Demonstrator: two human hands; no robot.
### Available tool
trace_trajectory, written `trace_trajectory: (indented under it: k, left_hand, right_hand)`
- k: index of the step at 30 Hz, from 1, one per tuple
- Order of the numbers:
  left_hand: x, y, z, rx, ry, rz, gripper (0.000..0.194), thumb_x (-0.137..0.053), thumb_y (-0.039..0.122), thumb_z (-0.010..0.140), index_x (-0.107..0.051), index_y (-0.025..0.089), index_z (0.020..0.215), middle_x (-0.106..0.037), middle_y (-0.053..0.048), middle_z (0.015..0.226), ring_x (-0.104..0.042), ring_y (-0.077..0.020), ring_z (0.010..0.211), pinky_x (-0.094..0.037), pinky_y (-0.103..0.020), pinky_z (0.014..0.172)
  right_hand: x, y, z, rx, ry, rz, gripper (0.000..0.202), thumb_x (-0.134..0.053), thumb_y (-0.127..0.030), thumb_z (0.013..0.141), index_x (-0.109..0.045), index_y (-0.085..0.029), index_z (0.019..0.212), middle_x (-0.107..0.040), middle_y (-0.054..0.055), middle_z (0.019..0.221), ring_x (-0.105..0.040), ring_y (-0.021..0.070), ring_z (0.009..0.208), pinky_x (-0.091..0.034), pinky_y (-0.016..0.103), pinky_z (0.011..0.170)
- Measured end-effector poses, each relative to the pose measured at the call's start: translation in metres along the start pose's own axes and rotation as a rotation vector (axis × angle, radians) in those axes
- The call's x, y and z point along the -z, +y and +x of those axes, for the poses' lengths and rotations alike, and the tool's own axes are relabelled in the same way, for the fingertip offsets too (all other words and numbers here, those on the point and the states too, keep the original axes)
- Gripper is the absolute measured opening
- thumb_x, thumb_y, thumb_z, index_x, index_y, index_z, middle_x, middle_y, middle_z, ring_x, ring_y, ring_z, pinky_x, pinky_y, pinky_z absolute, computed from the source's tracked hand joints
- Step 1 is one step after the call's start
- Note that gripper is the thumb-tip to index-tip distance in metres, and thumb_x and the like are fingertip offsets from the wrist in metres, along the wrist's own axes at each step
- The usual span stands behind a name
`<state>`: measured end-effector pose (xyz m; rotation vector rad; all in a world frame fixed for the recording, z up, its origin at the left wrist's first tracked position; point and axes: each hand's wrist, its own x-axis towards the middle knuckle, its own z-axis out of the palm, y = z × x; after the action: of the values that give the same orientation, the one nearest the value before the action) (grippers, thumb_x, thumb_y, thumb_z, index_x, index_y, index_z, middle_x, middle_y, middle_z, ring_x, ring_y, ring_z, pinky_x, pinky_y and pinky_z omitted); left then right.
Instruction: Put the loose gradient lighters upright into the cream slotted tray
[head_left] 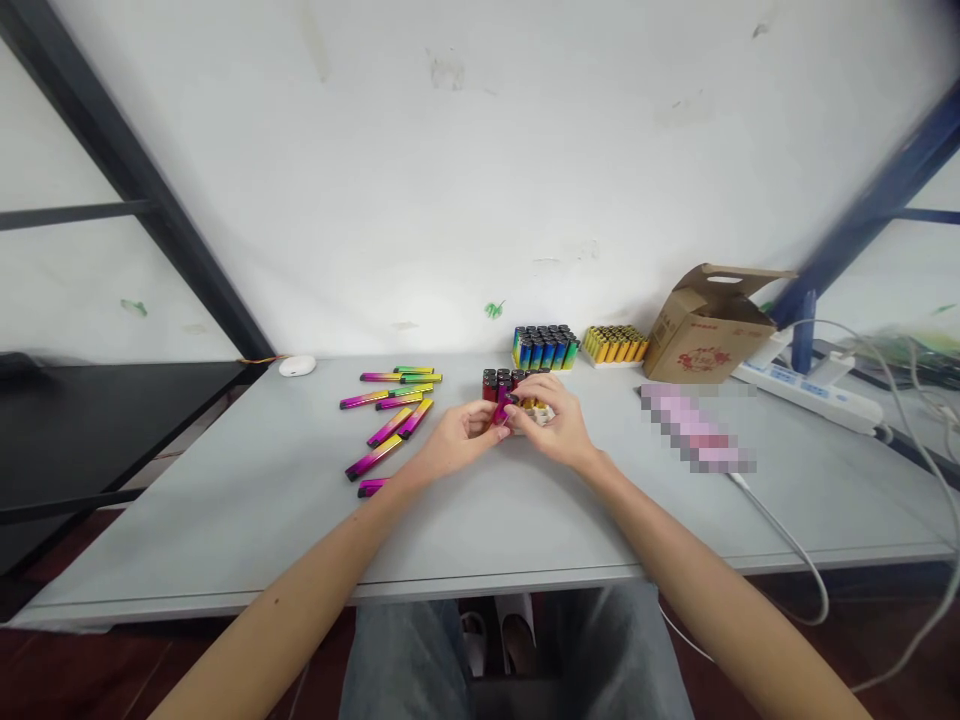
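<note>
Together, both hands (517, 425) on one magenta lighter (501, 410) (tray (541, 410) behind)

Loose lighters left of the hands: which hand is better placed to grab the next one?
Left, likely. The left hand sits right beside the loose lighters. The right hand is on the far side, over the tray of lighters, and would have to cross the left hand.

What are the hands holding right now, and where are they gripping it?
Both hands, left hand and right hand, pinch a small magenta lighter between their fingertips; exact grip spots cannot be told.
</note>
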<state>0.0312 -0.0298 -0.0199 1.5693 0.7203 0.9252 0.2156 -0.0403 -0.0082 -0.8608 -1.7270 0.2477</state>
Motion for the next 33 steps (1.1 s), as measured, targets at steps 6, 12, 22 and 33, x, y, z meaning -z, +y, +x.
trace_trajectory:
  k: [6, 12, 22, 33]
  left_hand:
    - [0.004, 0.006, 0.004, -0.019, 0.190, 0.019, 0.026, -0.069, 0.033, 0.080, -0.064, 0.015, 0.098, -0.070, -0.008, 0.088, -0.068, -0.0177, 0.076, -0.052, -0.031, 0.072]
    - [0.022, 0.005, 0.002, -0.161, 0.513, 0.348, 0.010, -0.060, 0.029, 0.084, -0.065, 0.021, 0.086, -0.067, -0.004, 0.078, -0.062, -0.0198, 0.075, -0.045, -0.030, 0.071]
    - [0.047, -0.001, 0.002, -0.084, 0.621, 1.133, 0.014, -0.049, 0.021, 0.085, -0.060, 0.022, 0.092, -0.064, -0.011, 0.101, -0.056, -0.0315, 0.100, -0.039, -0.042, 0.090]
    - [0.051, -0.012, 0.000, 0.072, 0.472, 1.184, 0.030, -0.053, 0.019, 0.082, -0.058, 0.020, 0.112, -0.062, -0.014, 0.111, -0.052, -0.0354, 0.111, -0.038, -0.048, 0.094]
  right_hand:
    - [0.009, 0.006, 0.007, -0.308, 0.231, 0.222, 0.024, -0.063, -0.045, 0.081, -0.065, -0.025, 0.095, -0.063, 0.001, 0.077, -0.057, 0.0166, 0.063, -0.048, 0.034, 0.066]
    - [0.012, 0.018, 0.003, -0.236, 0.102, -0.059, 0.022, -0.060, -0.044, 0.084, -0.067, -0.027, 0.096, -0.064, 0.002, 0.079, -0.054, 0.0167, 0.062, -0.045, 0.033, 0.062]
    - [0.010, 0.024, 0.000, -0.231, -0.006, -0.136, 0.023, -0.058, -0.043, 0.084, -0.067, -0.029, 0.101, -0.066, 0.002, 0.079, -0.055, 0.0194, 0.065, -0.045, 0.034, 0.065]
    - [0.009, 0.023, -0.003, -0.174, -0.102, -0.292, 0.023, -0.055, -0.037, 0.088, -0.063, -0.031, 0.109, -0.068, 0.000, 0.080, -0.059, 0.0178, 0.063, -0.044, 0.033, 0.065]
